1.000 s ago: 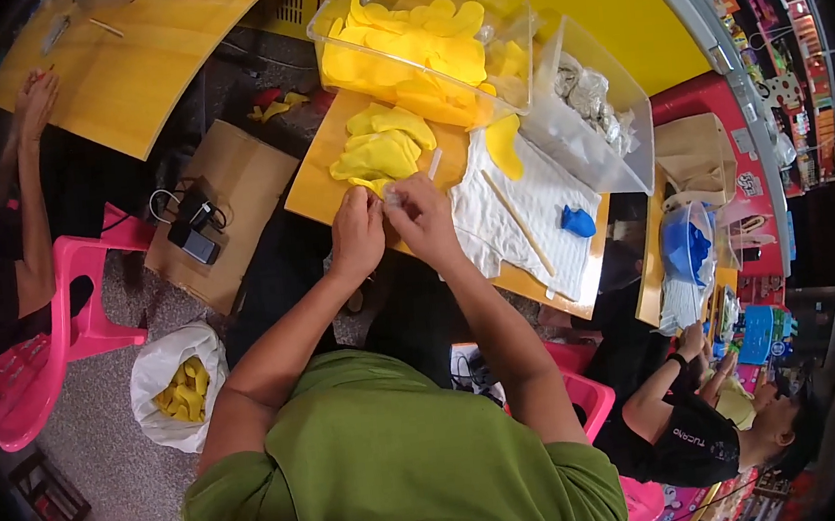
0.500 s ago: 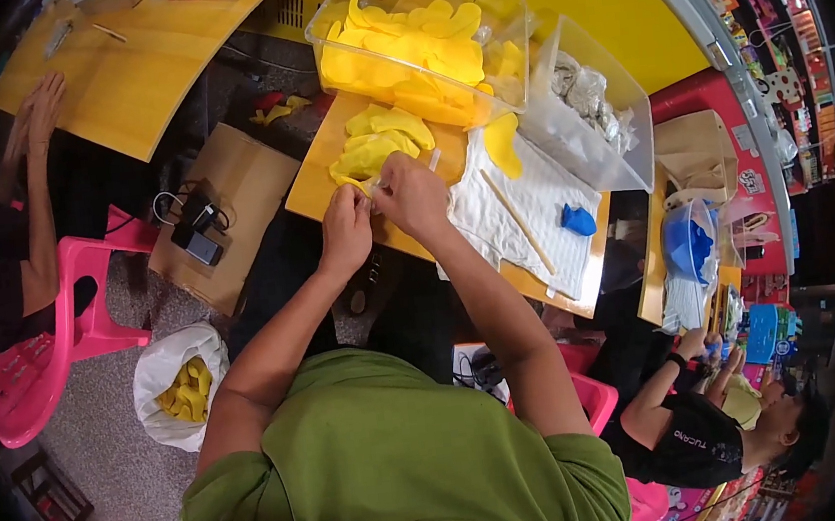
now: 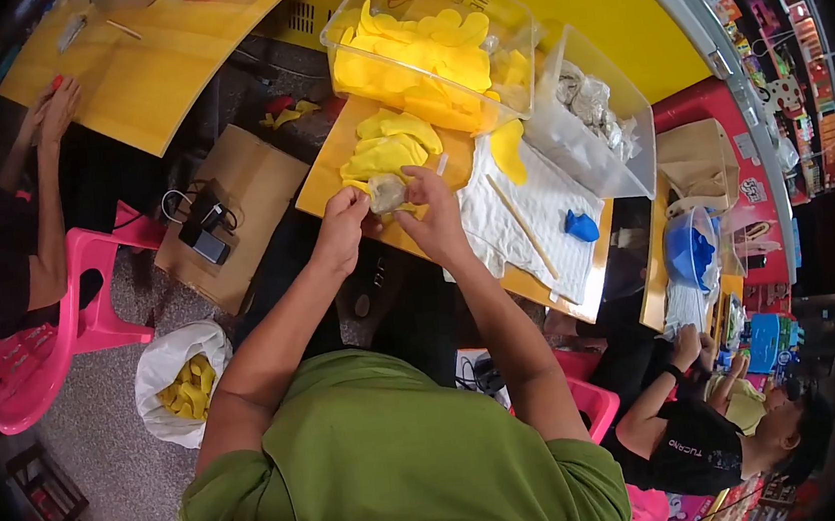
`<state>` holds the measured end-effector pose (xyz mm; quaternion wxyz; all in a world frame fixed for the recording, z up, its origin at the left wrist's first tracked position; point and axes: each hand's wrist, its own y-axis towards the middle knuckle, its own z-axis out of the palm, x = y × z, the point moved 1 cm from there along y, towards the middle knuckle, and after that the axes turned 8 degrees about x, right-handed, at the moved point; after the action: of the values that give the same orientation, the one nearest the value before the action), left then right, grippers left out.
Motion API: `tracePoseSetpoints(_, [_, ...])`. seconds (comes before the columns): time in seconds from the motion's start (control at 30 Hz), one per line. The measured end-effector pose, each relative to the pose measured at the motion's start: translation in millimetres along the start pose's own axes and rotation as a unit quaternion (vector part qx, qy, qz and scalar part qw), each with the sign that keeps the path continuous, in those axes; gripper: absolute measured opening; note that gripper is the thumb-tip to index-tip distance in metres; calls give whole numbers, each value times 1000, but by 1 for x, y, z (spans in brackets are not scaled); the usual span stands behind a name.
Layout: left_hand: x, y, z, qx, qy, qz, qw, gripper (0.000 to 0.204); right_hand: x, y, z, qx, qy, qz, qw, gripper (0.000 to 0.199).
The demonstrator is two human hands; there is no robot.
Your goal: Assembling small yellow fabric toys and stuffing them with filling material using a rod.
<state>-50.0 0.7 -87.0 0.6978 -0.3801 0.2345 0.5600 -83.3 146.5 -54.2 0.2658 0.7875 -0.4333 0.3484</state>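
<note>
Greyish piece (image 3: 388,194) too small to identify; far tabletop (image 3: 143,76) cut by top edge

You are, it seems, in a small workshop which is placed inside a shop. The workshop is shown by your table (image 3: 322,191), with a tub (image 3: 521,100) of yellow pieces (image 3: 418,57) at its far side. To the left of your table, a person (image 3: 4,245) sits at another worktop (image 3: 153,70); to its right, a second person (image 3: 697,445) is also seated. The shop is shown by shelves (image 3: 804,42) with many coloured goods, far right of your table, and by the lettered yellow panel (image 3: 597,37) behind it.
</note>
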Motion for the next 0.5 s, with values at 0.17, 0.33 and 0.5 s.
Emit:
tracePoseSetpoints(0.17, [5,-6,8,6,20,-5,1000,16,10,-24,-4,-73,44,-38,996,56])
tracePoseSetpoints(0.33, [23,2,13,-5,37,7,999,17,4,-35,-14,-92,-23,-34,995,51])
tracePoseSetpoints(0.5, [44,-6,14,-77,366,88,923,13,-1,-56,-10,-70,-94,-55,992,45])
